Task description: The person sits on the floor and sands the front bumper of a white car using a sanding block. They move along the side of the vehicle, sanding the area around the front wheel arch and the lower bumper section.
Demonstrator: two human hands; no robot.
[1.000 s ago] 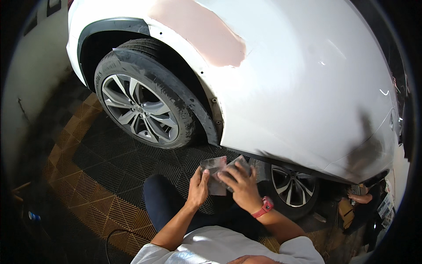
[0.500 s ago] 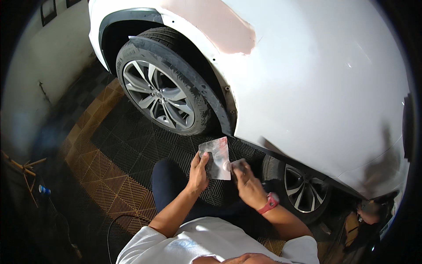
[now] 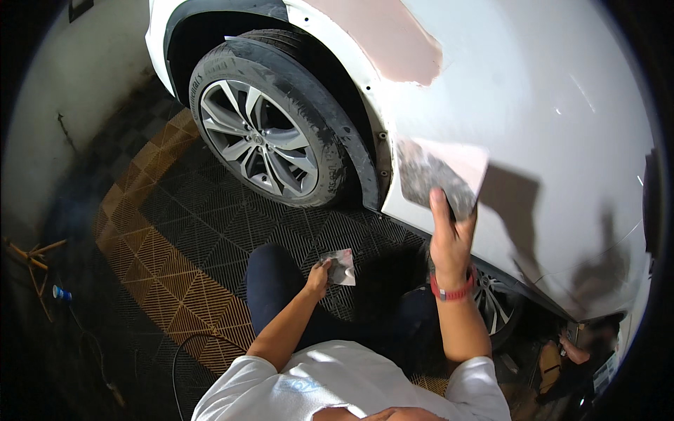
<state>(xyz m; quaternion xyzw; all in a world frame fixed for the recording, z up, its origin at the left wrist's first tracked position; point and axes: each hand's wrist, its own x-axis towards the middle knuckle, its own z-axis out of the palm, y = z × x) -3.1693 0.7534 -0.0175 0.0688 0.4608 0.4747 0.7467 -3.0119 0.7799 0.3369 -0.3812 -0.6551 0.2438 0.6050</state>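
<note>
My right hand point(image 3: 452, 242) is raised before the white car panel point(image 3: 547, 119), its thumb pressed on the face of a flat, square-edged filler spreader point(image 3: 439, 172). Grey smudges and a pale pinkish area mark that spreader, which throws a shadow on the panel; whether its edge touches the bodywork I cannot tell. Lower down, over my knees, my left hand point(image 3: 318, 278) grips a second flat, shiny metal spreader point(image 3: 342, 267) with a reddish smear near its top. A pinkish filler patch point(image 3: 404, 49) covers the bodywork above the wheel arch.
Dark wheel-arch trim point(image 3: 309, 95) hangs partly loose over the tyre point(image 3: 326, 168). Beneath lies a black and tan grid floor point(image 3: 165, 281) with a cable point(image 3: 175, 365). At left are a wooden stand point(image 3: 35, 259) and a blue can point(image 3: 62, 292). Another person's arm point(image 3: 574, 349) shows dimly at lower right.
My right hand has risen from beside the left hand's spreader up to the car panel, carrying its own spreader. My left hand has dropped slightly lower. The view has shifted a little.
</note>
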